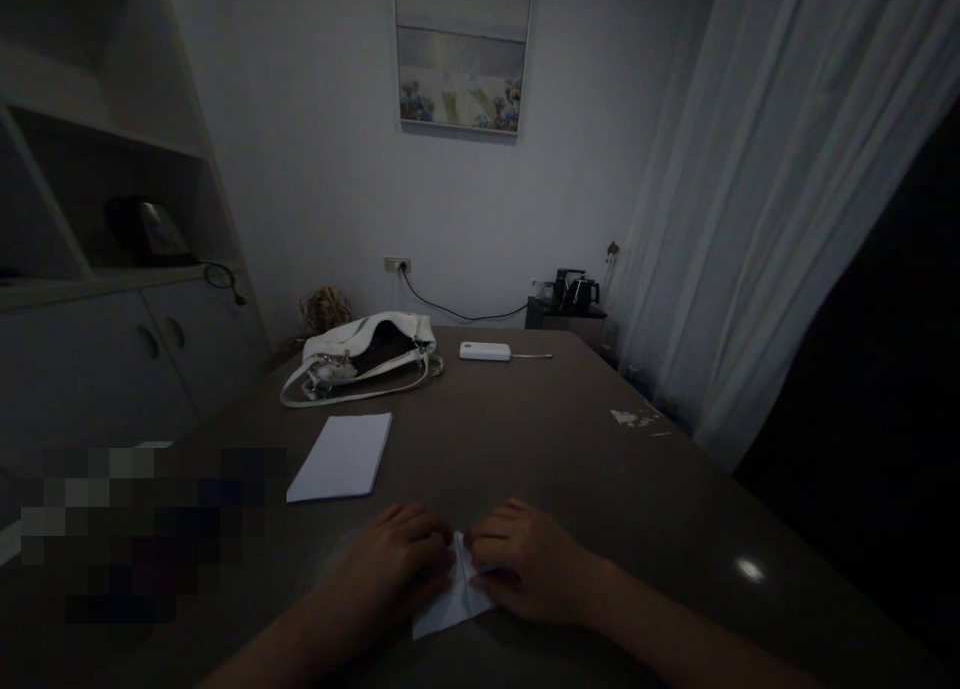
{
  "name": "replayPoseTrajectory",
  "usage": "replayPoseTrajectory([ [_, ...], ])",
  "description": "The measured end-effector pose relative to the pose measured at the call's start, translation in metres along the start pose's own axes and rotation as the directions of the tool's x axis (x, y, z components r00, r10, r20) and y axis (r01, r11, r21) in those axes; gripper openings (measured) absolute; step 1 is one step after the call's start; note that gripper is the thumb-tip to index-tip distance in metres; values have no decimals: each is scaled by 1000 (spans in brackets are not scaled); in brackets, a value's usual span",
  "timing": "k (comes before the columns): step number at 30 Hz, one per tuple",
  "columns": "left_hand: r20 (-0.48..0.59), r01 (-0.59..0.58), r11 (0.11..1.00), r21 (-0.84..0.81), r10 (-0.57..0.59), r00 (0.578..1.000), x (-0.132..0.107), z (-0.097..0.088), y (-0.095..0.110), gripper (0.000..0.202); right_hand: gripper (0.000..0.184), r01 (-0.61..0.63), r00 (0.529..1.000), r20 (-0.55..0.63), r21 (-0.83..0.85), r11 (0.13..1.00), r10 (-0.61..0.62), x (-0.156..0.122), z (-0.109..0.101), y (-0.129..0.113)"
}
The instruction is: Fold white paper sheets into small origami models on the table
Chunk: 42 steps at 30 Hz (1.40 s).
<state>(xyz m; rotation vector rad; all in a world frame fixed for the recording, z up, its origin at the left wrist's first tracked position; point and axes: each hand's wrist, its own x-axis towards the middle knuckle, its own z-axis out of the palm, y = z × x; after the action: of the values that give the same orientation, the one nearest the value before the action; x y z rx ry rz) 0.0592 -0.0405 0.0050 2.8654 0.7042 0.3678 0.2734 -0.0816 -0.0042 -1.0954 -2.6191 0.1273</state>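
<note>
A folded sheet of white paper lies on the table near its front edge, with a crease running up its middle. My left hand grips its left side, the fingers curled and pressed onto the paper. On the opposite side my right hand pinches the paper near the crease. Both sets of fingertips almost meet at the top of the fold and cover part of it. Beyond my left hand rests a stack of white paper.
A white handbag with its strap lies farther back on the brown table. Right of it is a white power bank with a short cable. Pale scraps lie near the right edge. A blurred patch hides the lower left.
</note>
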Motion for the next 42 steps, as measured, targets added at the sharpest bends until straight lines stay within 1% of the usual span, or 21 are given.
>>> replayPoseTrajectory([
  [3, 9, -2, 1000, 0, 2, 1000, 0, -2, 2, 11, 8, -8, 1000, 5, 1, 1000, 8, 0, -1, 0],
  [10, -25, -39, 999, -21, 38, 999, 0, -6, 4, 14, 8, 1, 1000, 12, -13, 1000, -1, 0, -2, 0],
  [14, -33, -22, 1000, -3, 22, 999, 0, -5, 4, 14, 7, 13, 1000, 15, -26, 1000, -13, 0, -2, 0],
  [17, -14, 16, 1000, 7, -15, 1000, 0, -5, 5, 14, 8, 26, 1000, 18, -39, 999, -25, 0, -2, 0],
  [22, 12, -10, 1000, 17, 10, 1000, 1, -8, 5, 21, 10, 52, 999, 8, -67, 996, -51, 1, -2, 1],
  [26, 16, 7, 1000, 30, -8, 1000, 1, -6, 4, 21, 12, 96, 995, 2, -67, 993, -97, 0, 1, 3],
  [30, -13, -12, 999, 42, 12, 1000, 0, -3, 3, 19, 16, 130, 991, -11, -72, 989, -131, 0, 6, 5],
  [34, -7, -14, 999, 47, 14, 1000, 0, -4, 3, 19, 18, 176, 984, -27, -83, 981, -178, 0, 8, 6],
  [42, -10, -29, 996, 85, 30, 1000, 1, -1, 4, 17, 18, 177, 984, -23, -61, 982, -179, 2, 6, 6],
])
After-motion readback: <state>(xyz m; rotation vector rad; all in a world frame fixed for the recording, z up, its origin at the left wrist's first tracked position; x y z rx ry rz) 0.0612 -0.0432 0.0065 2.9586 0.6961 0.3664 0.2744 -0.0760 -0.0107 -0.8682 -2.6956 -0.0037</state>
